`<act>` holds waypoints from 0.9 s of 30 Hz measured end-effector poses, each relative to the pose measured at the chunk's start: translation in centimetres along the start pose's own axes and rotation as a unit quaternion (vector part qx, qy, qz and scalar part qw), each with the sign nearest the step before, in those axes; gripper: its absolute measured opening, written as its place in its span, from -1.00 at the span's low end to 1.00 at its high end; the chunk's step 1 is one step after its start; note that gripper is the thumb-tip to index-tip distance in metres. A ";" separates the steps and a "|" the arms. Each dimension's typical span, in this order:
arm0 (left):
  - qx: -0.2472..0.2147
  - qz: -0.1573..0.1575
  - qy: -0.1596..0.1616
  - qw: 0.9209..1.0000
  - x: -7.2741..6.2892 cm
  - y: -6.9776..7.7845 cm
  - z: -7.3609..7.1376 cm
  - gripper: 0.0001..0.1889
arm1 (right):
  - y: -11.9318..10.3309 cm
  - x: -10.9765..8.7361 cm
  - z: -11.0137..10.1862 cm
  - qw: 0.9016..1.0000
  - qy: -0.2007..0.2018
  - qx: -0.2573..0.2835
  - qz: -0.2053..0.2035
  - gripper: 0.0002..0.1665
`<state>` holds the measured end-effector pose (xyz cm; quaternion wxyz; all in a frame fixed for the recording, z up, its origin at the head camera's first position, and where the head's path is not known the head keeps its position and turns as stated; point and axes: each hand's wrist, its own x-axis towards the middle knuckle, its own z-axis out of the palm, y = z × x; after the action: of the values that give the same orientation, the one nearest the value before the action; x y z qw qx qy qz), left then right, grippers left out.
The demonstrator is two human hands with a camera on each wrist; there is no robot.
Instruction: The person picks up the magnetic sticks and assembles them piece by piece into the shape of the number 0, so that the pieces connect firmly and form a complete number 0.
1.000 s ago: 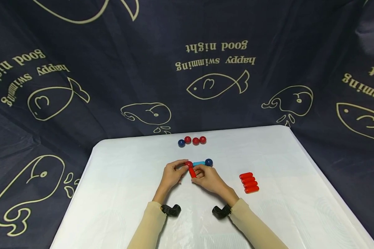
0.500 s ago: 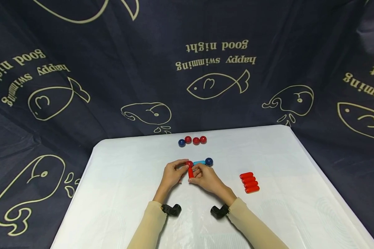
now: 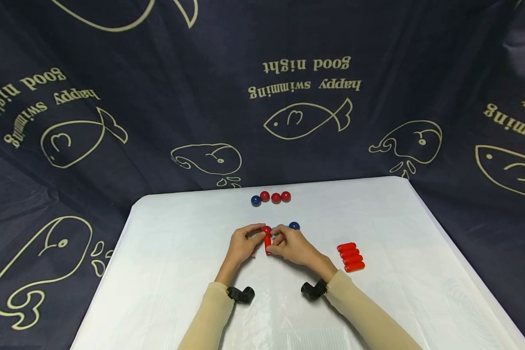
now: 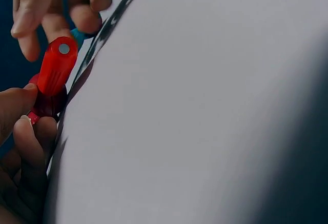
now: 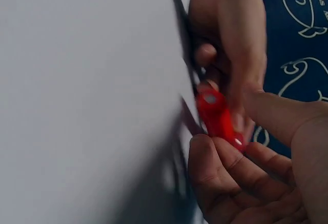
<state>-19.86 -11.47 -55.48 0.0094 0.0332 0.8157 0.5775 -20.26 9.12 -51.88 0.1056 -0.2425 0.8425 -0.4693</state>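
Note:
In the head view my left hand [image 3: 244, 245] pinches a glossy red ball [image 3: 266, 230] between thumb and finger. From the ball a red magnetic rod [image 3: 268, 244] points toward me, its metal end disc facing the left wrist camera. My right hand [image 3: 290, 245] is around that rod, its thumb and fingers spread; the left wrist view shows them apart from the rod [image 4: 57, 67]. Beyond the right fingers, a light-blue rod [image 3: 281, 227], mostly hidden, runs to a dark blue ball [image 3: 294, 226]. A small red piece [image 4: 33, 117] shows by the left fingertips.
A dark blue ball [image 3: 255, 201] and several red balls [image 3: 276, 198] sit in a row at the table's back. Several red rods [image 3: 351, 256] lie side by side at right. The white-covered table [image 3: 179, 262] meets a dark printed cloth [image 3: 310, 160] behind.
The red rod has swung from slanting rightward to nearly straight toward me. My right fingers have loosened from it and now cover more of the light-blue rod. The left hand stays put.

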 end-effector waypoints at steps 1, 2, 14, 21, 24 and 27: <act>-0.003 -0.001 -0.002 1.000 0.0 0.0 0.0 -0.69 | -0.1 0.2 -0.6 1.000 -0.004 -0.011 -0.007 -0.51; -0.005 -0.003 -0.003 1.000 0.0 0.0 0.0 -0.69 | -0.1 0.4 -1.2 1.000 -0.006 -0.021 -0.013 -0.51; 0.000 -0.016 -0.005 1.000 -0.1 0.1 0.0 -0.70 | 1.3 3.6 -7.6 0.994 0.013 -0.111 0.008 -0.52; -0.002 -0.018 -0.007 1.000 0.0 0.0 0.2 -0.70 | 4.0 5.4 -9.3 0.992 0.017 -0.120 0.036 -0.50; -0.001 -0.019 -0.008 1.000 0.0 0.0 0.1 -0.69 | 5.0 6.1 -9.6 0.992 0.016 -0.116 0.047 -0.49; 0.000 -0.020 -0.007 1.000 -0.1 0.0 0.0 -0.69 | 5.7 6.9 -9.8 0.992 0.016 -0.110 0.053 -0.50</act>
<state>-19.79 -11.43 -55.44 0.0268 0.0215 0.8161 0.5769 -31.93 15.42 -51.08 0.0894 -0.2004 0.9021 -0.3716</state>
